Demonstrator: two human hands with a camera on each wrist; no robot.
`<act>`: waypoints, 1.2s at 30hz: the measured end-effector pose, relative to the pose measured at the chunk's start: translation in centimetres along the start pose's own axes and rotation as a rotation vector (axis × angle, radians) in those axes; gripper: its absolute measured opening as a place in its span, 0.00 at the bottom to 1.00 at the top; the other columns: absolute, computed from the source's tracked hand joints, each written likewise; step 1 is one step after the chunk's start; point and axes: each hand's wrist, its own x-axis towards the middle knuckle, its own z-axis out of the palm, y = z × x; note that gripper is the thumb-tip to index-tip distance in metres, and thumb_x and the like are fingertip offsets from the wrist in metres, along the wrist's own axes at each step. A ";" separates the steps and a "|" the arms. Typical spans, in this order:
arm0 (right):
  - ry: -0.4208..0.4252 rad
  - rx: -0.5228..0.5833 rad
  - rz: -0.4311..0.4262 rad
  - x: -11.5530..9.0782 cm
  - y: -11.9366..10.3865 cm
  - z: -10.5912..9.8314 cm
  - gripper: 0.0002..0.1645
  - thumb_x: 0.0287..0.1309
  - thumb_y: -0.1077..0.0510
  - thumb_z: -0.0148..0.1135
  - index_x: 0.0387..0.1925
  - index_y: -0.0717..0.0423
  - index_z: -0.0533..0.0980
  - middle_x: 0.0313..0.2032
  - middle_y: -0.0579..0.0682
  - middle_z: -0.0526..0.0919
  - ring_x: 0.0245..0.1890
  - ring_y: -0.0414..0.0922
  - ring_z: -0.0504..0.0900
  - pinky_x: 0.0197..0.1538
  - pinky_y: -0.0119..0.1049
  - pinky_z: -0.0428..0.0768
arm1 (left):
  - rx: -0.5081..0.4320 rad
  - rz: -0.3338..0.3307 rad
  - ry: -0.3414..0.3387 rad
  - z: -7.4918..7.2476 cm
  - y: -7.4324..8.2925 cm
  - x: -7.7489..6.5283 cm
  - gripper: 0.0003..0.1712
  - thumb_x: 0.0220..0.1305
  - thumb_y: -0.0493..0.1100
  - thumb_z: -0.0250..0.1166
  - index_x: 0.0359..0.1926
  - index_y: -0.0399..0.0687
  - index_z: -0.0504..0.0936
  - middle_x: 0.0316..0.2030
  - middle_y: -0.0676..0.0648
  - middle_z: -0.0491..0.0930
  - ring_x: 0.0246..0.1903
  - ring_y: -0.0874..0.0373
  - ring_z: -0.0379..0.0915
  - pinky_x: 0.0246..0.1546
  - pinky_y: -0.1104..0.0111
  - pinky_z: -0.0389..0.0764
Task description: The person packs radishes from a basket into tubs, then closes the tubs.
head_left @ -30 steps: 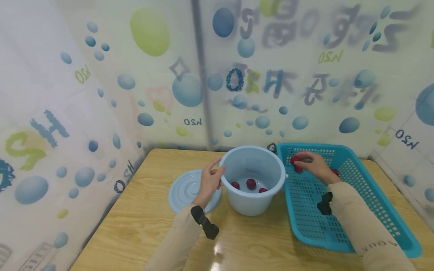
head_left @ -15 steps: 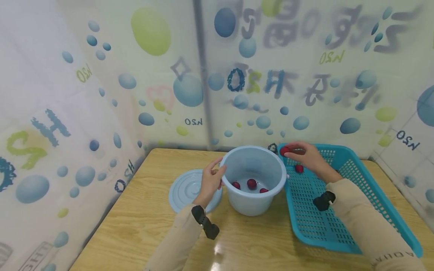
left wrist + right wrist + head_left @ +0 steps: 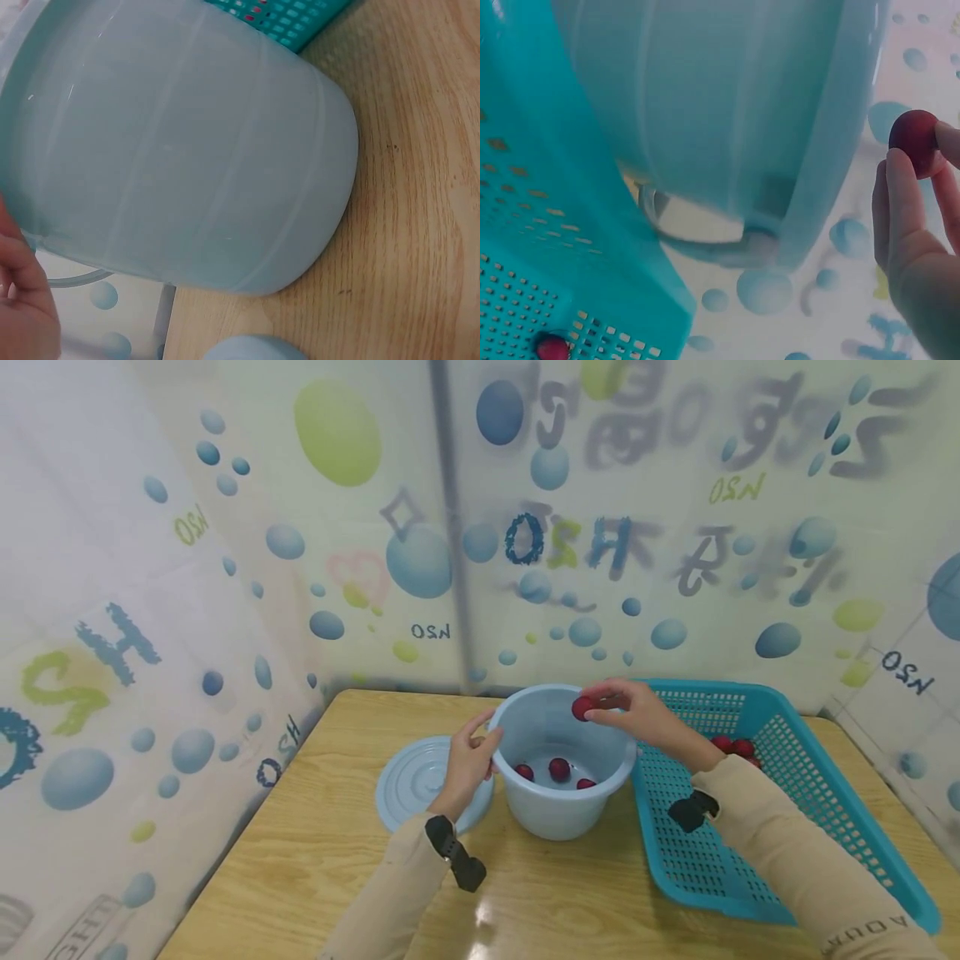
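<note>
A light blue bucket stands upright on the table with 3 dark red plums showing on its bottom. My left hand grips the left side of its rim, thumb toward the inside. In the left wrist view, part of that hand shows beside the bucket wall. Over the right part of the bucket's mouth, my right hand pinches another plum between thumb and fingertips. The right wrist view shows this plum held above rim level, outlined against the patterned wall covering.
Right of the bucket lies a teal perforated basket with several plums at its far right, partly hidden by my right arm. The bucket's lid lies flat at left, behind my left wrist. A patterned sheet hangs behind the table.
My right hand has lifted the plum out of the basket and carried it left, over the bucket's mouth. My left hand has stayed on the rim.
</note>
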 end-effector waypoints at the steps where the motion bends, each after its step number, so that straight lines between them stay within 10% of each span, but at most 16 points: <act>1: -0.009 -0.003 0.003 0.1 -0.2 0.2 0.24 0.52 0.54 0.61 0.50 0.62 0.71 0.45 0.57 0.75 0.45 0.53 0.74 0.44 0.43 0.76 | -0.001 0.001 -0.006 0.0 0.3 -0.2 0.24 0.60 0.42 0.57 0.59 0.46 0.68 0.10 0.50 0.67 0.07 0.64 0.61 0.09 0.75 0.63; 7: -0.068 -0.022 -0.024 0.7 -0.8 1.5 0.22 0.52 0.57 0.61 0.49 0.62 0.72 0.45 0.57 0.75 0.45 0.53 0.75 0.44 0.43 0.76 | -0.015 -0.008 -0.026 0.0 1.7 -0.9 0.25 0.61 0.39 0.56 0.59 0.41 0.66 0.10 0.50 0.66 0.06 0.65 0.60 0.09 0.75 0.62; 14: -0.124 -0.031 -0.069 1.5 -1.0 3.2 0.20 0.52 0.60 0.61 0.47 0.63 0.73 0.44 0.57 0.76 0.45 0.52 0.75 0.47 0.44 0.74 | -0.011 -0.006 0.008 0.0 -0.3 0.2 0.23 0.59 0.43 0.58 0.57 0.49 0.70 0.10 0.50 0.66 0.06 0.64 0.60 0.09 0.76 0.62; 27: -0.074 -0.047 0.076 3.0 -0.3 3.5 0.21 0.53 0.56 0.60 0.49 0.59 0.72 0.46 0.56 0.75 0.48 0.53 0.74 0.49 0.46 0.73 | -0.018 -0.016 0.009 0.2 -0.3 0.1 0.24 0.60 0.43 0.58 0.58 0.50 0.69 0.10 0.50 0.66 0.07 0.63 0.60 0.09 0.76 0.62; 36: -0.144 -0.070 -0.018 4.2 -1.3 4.7 0.20 0.53 0.61 0.60 0.48 0.64 0.72 0.45 0.58 0.76 0.47 0.53 0.74 0.49 0.46 0.72 | 0.005 -0.018 0.002 0.1 -0.2 0.2 0.24 0.60 0.43 0.58 0.58 0.51 0.69 0.11 0.50 0.67 0.07 0.62 0.61 0.09 0.75 0.62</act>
